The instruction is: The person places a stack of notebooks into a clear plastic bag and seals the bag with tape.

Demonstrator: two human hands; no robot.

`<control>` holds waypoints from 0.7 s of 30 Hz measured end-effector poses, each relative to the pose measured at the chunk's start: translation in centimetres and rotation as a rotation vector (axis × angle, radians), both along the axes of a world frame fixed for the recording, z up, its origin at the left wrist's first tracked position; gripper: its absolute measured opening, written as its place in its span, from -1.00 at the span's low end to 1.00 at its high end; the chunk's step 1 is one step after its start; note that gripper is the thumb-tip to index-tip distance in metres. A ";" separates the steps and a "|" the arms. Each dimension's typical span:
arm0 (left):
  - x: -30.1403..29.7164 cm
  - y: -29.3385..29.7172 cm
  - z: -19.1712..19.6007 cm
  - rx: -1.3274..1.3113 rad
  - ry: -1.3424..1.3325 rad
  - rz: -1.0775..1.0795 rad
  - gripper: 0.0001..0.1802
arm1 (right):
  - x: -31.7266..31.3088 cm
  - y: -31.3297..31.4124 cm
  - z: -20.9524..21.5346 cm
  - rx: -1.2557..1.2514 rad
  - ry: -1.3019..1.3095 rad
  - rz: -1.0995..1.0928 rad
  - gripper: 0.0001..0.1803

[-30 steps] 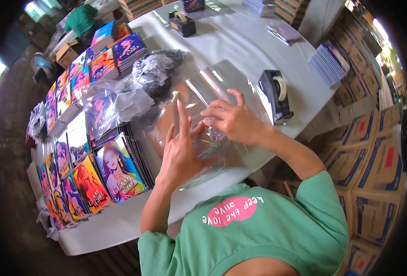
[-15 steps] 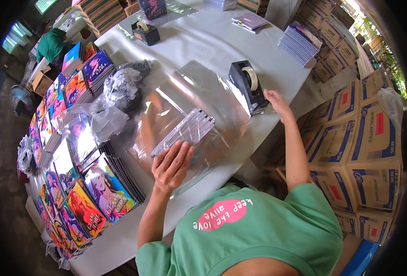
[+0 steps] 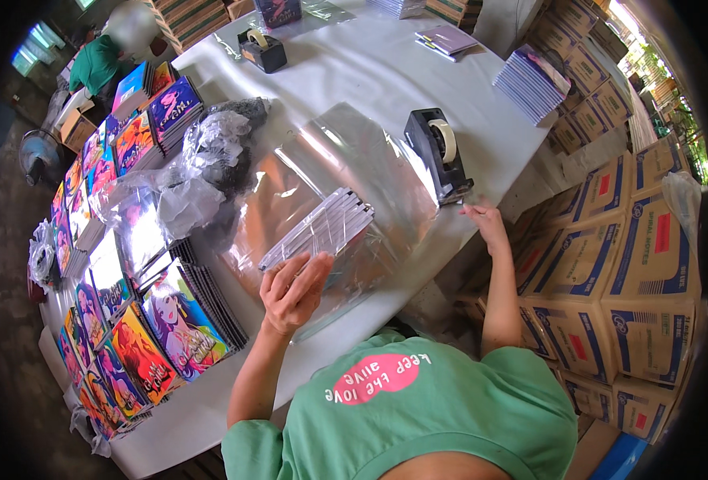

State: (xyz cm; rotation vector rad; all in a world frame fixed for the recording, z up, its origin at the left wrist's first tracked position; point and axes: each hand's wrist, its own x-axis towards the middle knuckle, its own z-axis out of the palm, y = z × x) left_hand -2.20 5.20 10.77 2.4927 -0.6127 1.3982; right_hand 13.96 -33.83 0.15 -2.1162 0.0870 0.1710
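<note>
Touching film-wrapped notebooks (image 3: 319, 230), your left hand (image 3: 294, 292) curls, grip unclear; your right hand (image 3: 486, 226) pinches beside the tape dispenser (image 3: 427, 152); folding looks done, taping unfinished.

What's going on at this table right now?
A person stands at a white table with both hands busy. The left hand is at the near end of a slim, pale bundle that lies over a large clear plastic sheet. The right hand is out by the near end of a black tape dispenser; whether it grips any tape is too small to tell. Stacks of colourful notebooks cover the table's left side.
</note>
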 end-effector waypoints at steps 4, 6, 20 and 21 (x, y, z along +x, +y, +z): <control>0.1 -0.5 -0.3 -0.120 -0.046 0.033 -0.76 | -2.3 4.4 5.1 -0.939 -0.511 -0.401 -0.69; 0.2 -0.3 -0.7 -0.099 -0.049 0.030 -0.76 | -3.3 6.8 8.4 -0.346 -0.452 -0.297 -0.76; -0.5 0.5 -0.9 -0.101 0.084 -0.083 -0.47 | -13.4 23.1 11.1 0.489 0.097 0.274 -0.54; -0.8 0.5 -0.7 -0.034 0.080 -0.077 -0.44 | -13.4 22.9 10.6 0.462 0.061 0.286 -0.53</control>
